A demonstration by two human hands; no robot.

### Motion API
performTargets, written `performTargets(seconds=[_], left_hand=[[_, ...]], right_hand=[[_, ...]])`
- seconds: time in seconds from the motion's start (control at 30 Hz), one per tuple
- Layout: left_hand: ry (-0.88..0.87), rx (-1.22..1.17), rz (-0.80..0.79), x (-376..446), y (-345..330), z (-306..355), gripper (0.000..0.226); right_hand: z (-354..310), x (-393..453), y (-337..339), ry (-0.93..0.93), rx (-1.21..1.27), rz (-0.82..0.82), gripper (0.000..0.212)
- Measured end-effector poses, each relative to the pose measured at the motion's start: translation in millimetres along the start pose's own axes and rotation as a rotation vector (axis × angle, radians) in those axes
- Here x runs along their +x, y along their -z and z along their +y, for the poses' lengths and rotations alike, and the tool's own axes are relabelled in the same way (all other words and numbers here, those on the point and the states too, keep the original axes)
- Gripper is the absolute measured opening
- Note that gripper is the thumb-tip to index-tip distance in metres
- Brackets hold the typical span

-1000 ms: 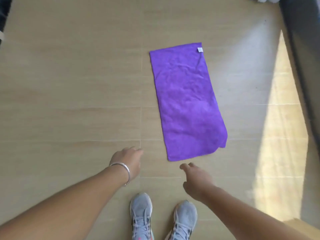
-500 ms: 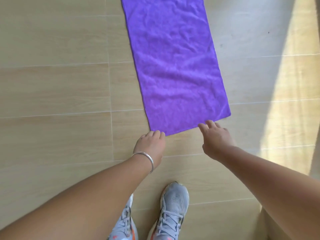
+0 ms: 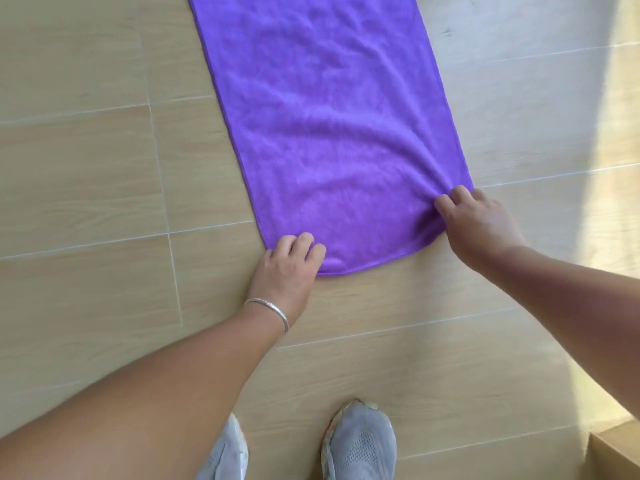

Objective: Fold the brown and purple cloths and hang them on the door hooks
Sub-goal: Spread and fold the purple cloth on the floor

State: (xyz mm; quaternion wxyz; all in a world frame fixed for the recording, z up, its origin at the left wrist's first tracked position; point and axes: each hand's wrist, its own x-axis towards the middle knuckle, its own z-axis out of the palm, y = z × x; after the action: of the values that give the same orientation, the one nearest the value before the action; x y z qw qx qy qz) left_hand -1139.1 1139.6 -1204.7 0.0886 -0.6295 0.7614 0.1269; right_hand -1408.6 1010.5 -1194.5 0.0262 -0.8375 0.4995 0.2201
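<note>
The purple cloth [image 3: 325,126] lies spread flat on the tiled floor, its far end cut off by the top of the frame. My left hand [image 3: 287,268], with a silver bracelet on the wrist, pinches the cloth's near left corner with curled fingers. At the near right corner my right hand [image 3: 478,223] grips the cloth, and the fabric puckers toward its fingers. No brown cloth and no door hooks are in view.
Beige wood-look floor tiles [image 3: 86,174] surround the cloth. My two grey sneakers [image 3: 360,445] stand at the bottom middle. A strip of sunlight [image 3: 609,168] falls along the right side, and a wooden edge [image 3: 620,452] shows at the bottom right corner.
The view has dropped closer to the cloth. Both hands reached forward from the bare floor to the cloth's near edge and took hold of its two near corners.
</note>
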Motion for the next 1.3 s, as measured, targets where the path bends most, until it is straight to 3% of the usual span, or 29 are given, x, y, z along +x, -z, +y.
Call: performTargets(seconds=[0.13, 0.37, 0.6, 0.73, 0.97, 1.17, 1.3], left_hand=[[0.07, 0.014, -0.189, -6, 21, -26, 0.038], [0.106, 0.077, -0.582, -111, 78, -80, 0.025], [0.074, -0.08, -0.613, -191, 172, -104, 0.027], [0.117, -0.072, -0.613, -175, 247, -119, 0.039], [0.229, 0.038, -0.454, -83, 441, -174, 0.03], [0.391, 0.065, -0.15, -24, 633, -219, 0.03], [0.446, 0.101, 0.075, -18, 718, -235, 0.024]], right_hand=[[-22, -23, 11, 0.08, 0.026, -0.056, 0.016], [-97, -115, 60, 0.229, 0.104, -0.267, 0.03], [-125, -181, 156, 0.15, 0.201, -0.47, 0.032], [-95, -161, 237, 0.115, 0.272, -0.438, 0.024], [-17, -72, 438, 0.006, 0.212, -0.133, 0.035], [35, -31, 622, -0.087, 0.252, 0.151, 0.028], [55, -28, 703, -0.082, 0.223, 0.322, 0.024]])
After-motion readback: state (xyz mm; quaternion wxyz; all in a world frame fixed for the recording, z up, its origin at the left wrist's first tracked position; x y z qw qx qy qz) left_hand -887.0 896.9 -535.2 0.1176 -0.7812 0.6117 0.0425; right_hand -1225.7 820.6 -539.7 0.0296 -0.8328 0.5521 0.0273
